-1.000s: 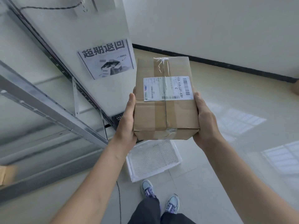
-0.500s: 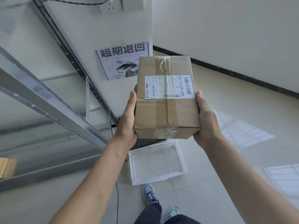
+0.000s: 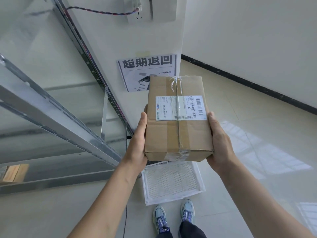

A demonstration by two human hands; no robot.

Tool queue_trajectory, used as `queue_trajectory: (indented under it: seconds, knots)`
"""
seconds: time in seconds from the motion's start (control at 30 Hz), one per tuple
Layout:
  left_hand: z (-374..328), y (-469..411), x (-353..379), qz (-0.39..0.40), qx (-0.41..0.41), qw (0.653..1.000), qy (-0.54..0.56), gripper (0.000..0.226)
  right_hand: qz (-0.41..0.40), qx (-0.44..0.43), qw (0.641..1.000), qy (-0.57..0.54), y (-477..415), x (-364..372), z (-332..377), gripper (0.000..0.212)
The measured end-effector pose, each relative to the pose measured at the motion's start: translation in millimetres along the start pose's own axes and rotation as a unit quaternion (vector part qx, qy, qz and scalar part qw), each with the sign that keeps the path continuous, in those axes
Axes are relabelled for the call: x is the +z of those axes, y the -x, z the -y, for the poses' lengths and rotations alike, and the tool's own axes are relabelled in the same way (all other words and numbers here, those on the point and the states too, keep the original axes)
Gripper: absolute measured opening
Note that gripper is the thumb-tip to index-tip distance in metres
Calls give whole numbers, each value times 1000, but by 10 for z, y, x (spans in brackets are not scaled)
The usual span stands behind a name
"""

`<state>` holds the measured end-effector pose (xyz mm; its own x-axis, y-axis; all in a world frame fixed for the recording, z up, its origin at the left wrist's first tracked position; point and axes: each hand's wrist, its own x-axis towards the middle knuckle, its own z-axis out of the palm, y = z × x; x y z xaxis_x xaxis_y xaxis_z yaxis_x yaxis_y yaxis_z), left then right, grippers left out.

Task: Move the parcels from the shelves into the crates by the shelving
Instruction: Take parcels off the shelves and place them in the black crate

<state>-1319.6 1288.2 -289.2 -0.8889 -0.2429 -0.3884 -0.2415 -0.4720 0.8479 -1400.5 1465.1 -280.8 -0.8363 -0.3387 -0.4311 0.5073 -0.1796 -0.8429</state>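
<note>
A brown cardboard parcel (image 3: 176, 134) with clear tape and a white shipping label is held in front of me at about waist height. My left hand (image 3: 138, 141) grips its left side, thumb along the edge. My right hand (image 3: 218, 143) grips its right side the same way. Directly below the parcel, a white mesh-bottomed crate (image 3: 173, 182) sits on the floor with nothing visible inside it. A dark crate behind it is mostly hidden by the parcel.
Metal shelving (image 3: 56, 117) runs along the left, with another cardboard parcel (image 3: 12, 172) on a lower shelf at the far left. A printed sign (image 3: 145, 66) hangs on the white pillar ahead. My shoes (image 3: 173, 217) stand just before the crate on pale tiled floor.
The view has turned toward the pillar and crate, so the white crate now lies straight below the parcel. Both hands keep the same hold on the parcel.
</note>
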Motion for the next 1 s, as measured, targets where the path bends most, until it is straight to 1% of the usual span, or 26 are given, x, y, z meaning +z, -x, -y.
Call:
queue_trajectory:
  seconds: [0.1,0.33,0.47,0.57,0.63,0.7,0.8,0.93,1.0]
  knots:
    - [53,-51,-1,-19,-7,1000,11,60,22,12,1000,11,-145,-29,16,44]
    - [279,-216,-45,-71,10,997,19,60,74,34,996,31,-502,-59,-124,38]
    - [422,-293,-162,-88,-7,996,32,61,81,62,994,38,-650,-51,-304,39]
    - [537,-383,-302,-86,-23,995,37,59,83,71,993,44,-774,-32,-435,34]
    - [619,-458,-418,-80,-32,996,38,56,79,82,992,49,-877,-13,-554,36]
    - [707,-563,-552,-82,-21,996,24,51,79,86,992,53,-1001,20,-692,40]
    - [894,-809,-812,-73,4,997,4,56,80,81,991,63,-1272,28,-999,42]
    - [1268,-1265,-1195,-61,-16,998,-4,57,109,62,987,97,-1713,-23,-1465,42]
    - [1525,-1507,-1389,-78,-32,996,-2,55,121,56,983,126,-1979,-73,-1736,44]
